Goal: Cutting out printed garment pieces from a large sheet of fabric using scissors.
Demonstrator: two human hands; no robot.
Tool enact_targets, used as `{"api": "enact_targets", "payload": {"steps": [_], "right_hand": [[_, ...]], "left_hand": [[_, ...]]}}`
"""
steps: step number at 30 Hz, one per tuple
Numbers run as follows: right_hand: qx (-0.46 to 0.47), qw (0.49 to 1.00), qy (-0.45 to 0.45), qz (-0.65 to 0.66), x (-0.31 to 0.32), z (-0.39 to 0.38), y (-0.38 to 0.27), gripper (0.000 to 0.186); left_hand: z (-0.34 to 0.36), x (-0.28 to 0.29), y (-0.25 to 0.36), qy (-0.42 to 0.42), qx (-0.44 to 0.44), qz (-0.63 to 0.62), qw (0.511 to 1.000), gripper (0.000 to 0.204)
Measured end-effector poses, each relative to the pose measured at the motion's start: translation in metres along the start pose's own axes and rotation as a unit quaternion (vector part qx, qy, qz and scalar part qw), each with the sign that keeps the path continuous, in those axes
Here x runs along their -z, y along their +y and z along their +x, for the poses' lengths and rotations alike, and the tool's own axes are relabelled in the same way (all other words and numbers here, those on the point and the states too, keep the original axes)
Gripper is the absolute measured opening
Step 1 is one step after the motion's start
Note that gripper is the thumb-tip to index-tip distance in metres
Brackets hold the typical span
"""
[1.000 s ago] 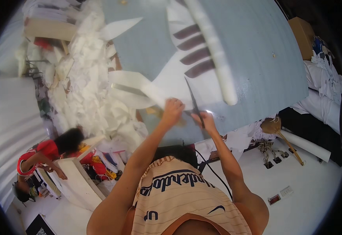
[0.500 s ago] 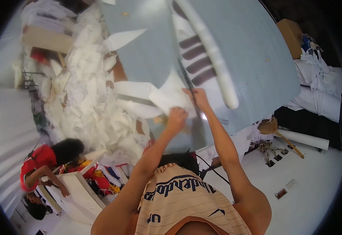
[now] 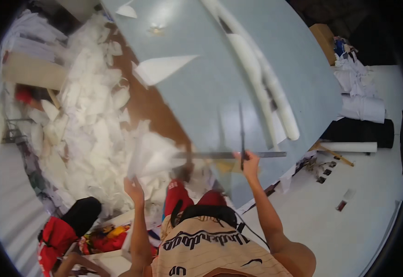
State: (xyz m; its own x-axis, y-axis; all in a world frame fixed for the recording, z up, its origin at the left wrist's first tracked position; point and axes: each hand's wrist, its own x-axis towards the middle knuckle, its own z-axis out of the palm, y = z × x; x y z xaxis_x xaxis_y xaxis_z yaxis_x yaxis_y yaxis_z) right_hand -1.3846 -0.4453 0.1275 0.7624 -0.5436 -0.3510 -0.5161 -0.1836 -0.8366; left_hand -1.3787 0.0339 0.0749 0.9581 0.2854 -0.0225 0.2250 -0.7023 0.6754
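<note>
Out to the left, over the heap of offcuts, my left hand (image 3: 134, 190) is closed on a thin white sheet piece (image 3: 154, 152), blurred by motion. My right hand (image 3: 251, 167) is closed round the handles of dark scissors (image 3: 242, 127) at the table's near end, the slim blades pointing away from me. A long dark flat bar (image 3: 270, 154) runs crosswise by that hand and reaches past the table's left edge. Whether the right hand also touches the bar cannot be made out. A pointed white piece (image 3: 164, 68) lies farther up the table's left edge.
The grey-blue table (image 3: 192, 97) carries a long white roll of sheet (image 3: 280, 106) on its right half. White offcuts (image 3: 90, 124) heap up left of it. A person in red (image 3: 56, 242) is at the lower left. Fabric rolls (image 3: 363, 108) lie at the right.
My left hand has swung left off the table with a white piece. The right hand, with the scissors, moved slightly right and nearer. The dark-marked white sheet is now mostly covered or rolled.
</note>
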Motion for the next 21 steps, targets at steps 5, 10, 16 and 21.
{"api": "enact_targets", "payload": {"steps": [5, 10, 16, 21], "right_hand": [[0.025, 0.994, 0.106, 0.001, -0.037, 0.028, 0.005, 0.045], [0.015, 0.974, 0.184, -0.131, -0.101, -0.005, -0.064, 0.043], [-0.028, 0.933, 0.266, -0.241, -0.106, -0.033, 0.044, 0.069], [-0.051, 0.943, 0.268, -0.189, -0.159, -0.047, 0.002, 0.069]], "left_hand": [[0.025, 0.014, -0.122, -0.081, 0.124, 0.051, 0.988, 0.023], [0.108, 0.037, -0.150, -0.080, 0.178, 0.034, 0.980, 0.039], [0.127, -0.083, 0.021, -0.326, -0.003, -0.029, 0.945, 0.084], [0.166, -0.116, 0.041, -0.575, -0.133, 0.003, 0.807, 0.058]]}}
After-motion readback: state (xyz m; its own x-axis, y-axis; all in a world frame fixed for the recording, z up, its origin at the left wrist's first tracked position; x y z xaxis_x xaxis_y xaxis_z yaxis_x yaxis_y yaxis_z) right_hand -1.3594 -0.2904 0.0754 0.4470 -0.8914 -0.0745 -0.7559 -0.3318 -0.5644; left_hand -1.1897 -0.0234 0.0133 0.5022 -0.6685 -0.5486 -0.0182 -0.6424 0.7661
